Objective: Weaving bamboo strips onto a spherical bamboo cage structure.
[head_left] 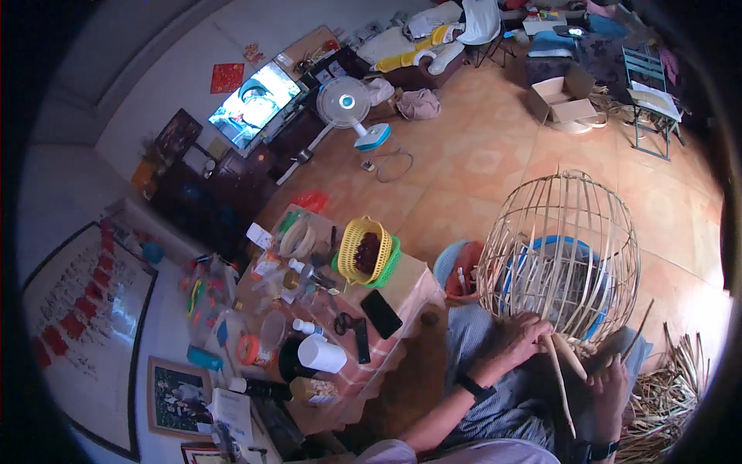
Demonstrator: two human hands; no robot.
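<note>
A round cage-like basket frame (564, 247) of thin bamboo strips rests on my lap, its open rim toward me. My left hand (518, 340) grips the frame's lower rim, fingers curled over the strips. My right hand (610, 379) sits just below and to the right, closed around loose bamboo strips (563, 371) that point down across my knee. A dark watch is on each wrist.
A cluttered low table (402, 290) stands to my left with a yellow basket (363, 249), a black phone (381, 313), scissors (344, 321) and a white jar (321, 354). Loose bamboo strips (665, 394) lie at lower right. A blue tub (460, 271), a standing fan (348, 104) and a television (253, 104) are farther off.
</note>
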